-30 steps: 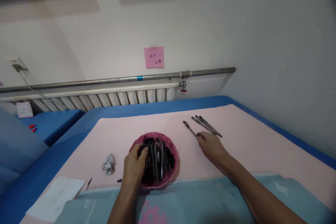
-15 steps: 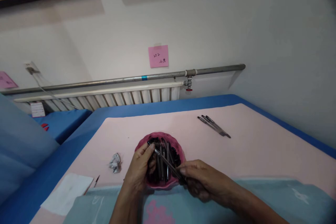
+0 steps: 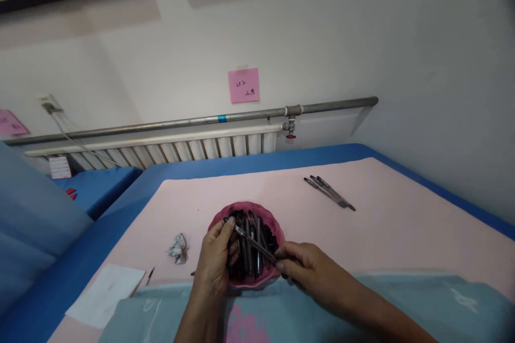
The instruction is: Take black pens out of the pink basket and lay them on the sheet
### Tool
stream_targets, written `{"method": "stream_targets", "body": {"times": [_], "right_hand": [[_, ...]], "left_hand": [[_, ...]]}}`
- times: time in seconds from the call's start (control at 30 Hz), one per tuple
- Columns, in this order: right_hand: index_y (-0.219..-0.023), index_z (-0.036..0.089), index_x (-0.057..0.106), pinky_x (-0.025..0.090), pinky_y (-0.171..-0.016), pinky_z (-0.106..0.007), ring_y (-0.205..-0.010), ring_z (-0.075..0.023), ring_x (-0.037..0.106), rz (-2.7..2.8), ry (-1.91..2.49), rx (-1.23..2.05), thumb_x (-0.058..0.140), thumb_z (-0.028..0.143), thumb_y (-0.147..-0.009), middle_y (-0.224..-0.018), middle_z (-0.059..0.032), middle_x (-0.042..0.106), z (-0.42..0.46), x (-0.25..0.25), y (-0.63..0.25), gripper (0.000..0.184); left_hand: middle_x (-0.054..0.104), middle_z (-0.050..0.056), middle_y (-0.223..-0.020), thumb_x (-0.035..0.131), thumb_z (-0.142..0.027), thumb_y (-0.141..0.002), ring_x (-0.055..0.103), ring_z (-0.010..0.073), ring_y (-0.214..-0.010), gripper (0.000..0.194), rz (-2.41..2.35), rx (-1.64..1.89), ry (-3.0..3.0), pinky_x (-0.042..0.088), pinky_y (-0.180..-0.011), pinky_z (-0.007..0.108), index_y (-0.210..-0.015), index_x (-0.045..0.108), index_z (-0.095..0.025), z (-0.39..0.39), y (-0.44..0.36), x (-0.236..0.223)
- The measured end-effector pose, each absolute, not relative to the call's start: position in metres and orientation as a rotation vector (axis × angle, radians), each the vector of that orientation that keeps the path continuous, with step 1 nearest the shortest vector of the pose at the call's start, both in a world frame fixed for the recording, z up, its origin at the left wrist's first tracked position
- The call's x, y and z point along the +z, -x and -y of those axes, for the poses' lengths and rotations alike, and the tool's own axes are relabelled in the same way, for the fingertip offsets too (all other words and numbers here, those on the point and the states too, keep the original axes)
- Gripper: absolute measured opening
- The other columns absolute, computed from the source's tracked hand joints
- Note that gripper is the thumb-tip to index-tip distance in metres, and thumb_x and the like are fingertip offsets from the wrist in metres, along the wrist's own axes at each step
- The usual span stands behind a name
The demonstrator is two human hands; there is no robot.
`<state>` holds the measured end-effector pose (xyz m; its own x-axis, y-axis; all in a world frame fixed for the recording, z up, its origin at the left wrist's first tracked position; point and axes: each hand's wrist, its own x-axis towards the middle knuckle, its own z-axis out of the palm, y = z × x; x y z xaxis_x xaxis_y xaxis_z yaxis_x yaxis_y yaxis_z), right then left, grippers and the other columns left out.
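Over a pink basket (image 3: 277, 220), a dark pen (image 3: 257, 245) slants between my two hands. My left hand (image 3: 216, 252) pinches its capped upper end. My right hand (image 3: 308, 268) is closed around the lower end, whose tip the fingers hide. Inside the basket lie many black pen parts (image 3: 250, 265), partly covered by my left hand and the held pen. To the far right, three capped pens (image 3: 330, 193) lie side by side on the pink sheet.
A crumpled paper ball (image 3: 178, 249) and a white sheet of paper (image 3: 102, 296) lie left of the basket, with a thin dark refill or tip (image 3: 150, 276) beside the paper. A blue-green cloth (image 3: 322, 313) covers the near edge. Behind stand a radiator (image 3: 209, 147) and a pipe (image 3: 338, 104).
My right hand has shifted slightly upward, and its fingers are more closed at the pen's lower end. The left hand keeps its pinch on the capped end.
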<state>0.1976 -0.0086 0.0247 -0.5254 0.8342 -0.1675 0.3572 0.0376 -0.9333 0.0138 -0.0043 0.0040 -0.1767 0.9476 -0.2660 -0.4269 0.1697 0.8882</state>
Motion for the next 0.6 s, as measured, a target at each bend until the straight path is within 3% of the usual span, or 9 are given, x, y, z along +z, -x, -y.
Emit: {"method": "stream_targets", "body": {"times": [0.17,0.37,0.5,0.6], "right_hand": [[-0.07,0.017,0.057,0.034,-0.057,-0.023,-0.064,-0.0137,0.048,2.036,1.264,1.241,0.048,0.015,-0.072,-0.068,-0.0003,0.056,0.014,0.028,-0.194,0.01],[-0.073,0.017,0.057,0.033,-0.056,-0.023,-0.064,-0.0138,0.049,2.105,1.308,1.185,0.047,0.01,-0.069,-0.07,-0.0005,0.058,0.012,0.028,-0.202,0.013],[-0.07,0.018,0.056,0.034,-0.056,-0.022,-0.062,-0.0123,0.047,2.012,1.287,1.246,0.046,0.012,-0.072,-0.067,0.0012,0.056,0.006,0.031,-0.208,0.011],[-0.068,0.017,0.053,0.032,-0.053,-0.022,-0.057,-0.0108,0.044,1.95,1.301,1.297,0.046,0.018,-0.075,-0.06,0.0027,0.051,0.003,0.032,-0.21,0.01]], "left_hand": [[0.031,-0.012,-0.044,0.067,-0.047,-0.061,0.023,0.0003,-0.032,0.039,-1.169,1.44,-0.553,0.014,-0.032,0.014,-0.063,0.042,-0.018,0.004,-0.014,0.004],[0.03,-0.012,-0.041,0.069,-0.046,-0.057,0.025,0.0019,-0.033,0.042,-1.27,1.669,-0.486,0.018,-0.033,0.015,-0.058,0.038,-0.018,0.001,0.008,0.011],[0.028,-0.011,-0.039,0.065,-0.051,-0.058,0.024,0.0033,-0.033,0.039,-1.46,1.595,-0.653,0.017,-0.034,0.017,-0.057,0.045,-0.017,0.0,0.026,0.01],[0.038,-0.008,-0.04,0.063,-0.051,-0.059,0.032,0.0063,-0.036,0.036,-1.682,1.428,-0.843,0.022,-0.036,0.02,-0.061,0.054,-0.016,0.001,0.031,0.007]]}}
